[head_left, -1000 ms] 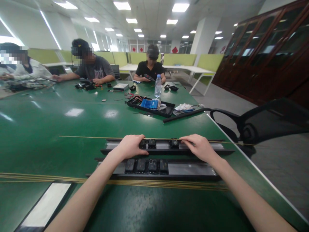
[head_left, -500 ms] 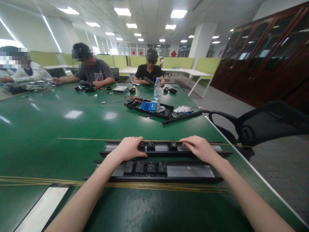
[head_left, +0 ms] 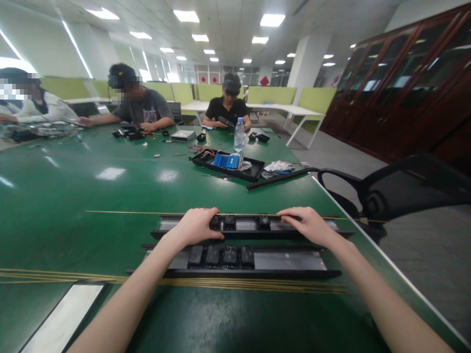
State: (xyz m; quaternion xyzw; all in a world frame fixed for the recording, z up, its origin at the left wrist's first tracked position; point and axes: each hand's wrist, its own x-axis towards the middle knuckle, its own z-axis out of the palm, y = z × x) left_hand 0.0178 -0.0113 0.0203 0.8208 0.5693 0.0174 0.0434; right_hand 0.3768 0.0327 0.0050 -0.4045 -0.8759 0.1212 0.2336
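Observation:
Two long black channels with silvery insides lie crosswise in front of me. My left hand (head_left: pixel 198 226) straddles the far channel (head_left: pixel 246 225), thumb on its near wall and fingers at its far wall. Small black blocks (head_left: pixel 229 222) sit inside that channel, one partly behind my fingers. A thin brass-coloured rod (head_left: pixel 123 212) runs along the channel's far edge and past both its ends. Near the right part, my right hand (head_left: pixel 303 223) pinches the rod between thumb and fingers. Closer to me, the second channel (head_left: pixel 287 261) holds several black blocks (head_left: pixel 212 255) side by side.
Several loose brass-coloured rods (head_left: pixel 257 284) lie before the near channel. A white-topped black panel (head_left: pixel 68 314) is at lower left. Farther off are a black tray (head_left: pixel 253 169), a water bottle (head_left: pixel 239 136) and gloves (head_left: pixel 278 168). A chair (head_left: pixel 397 181) stands right; three people sit beyond.
My right hand has shifted slightly to the right along the far edge of the channel. My left hand stays in place on the channel.

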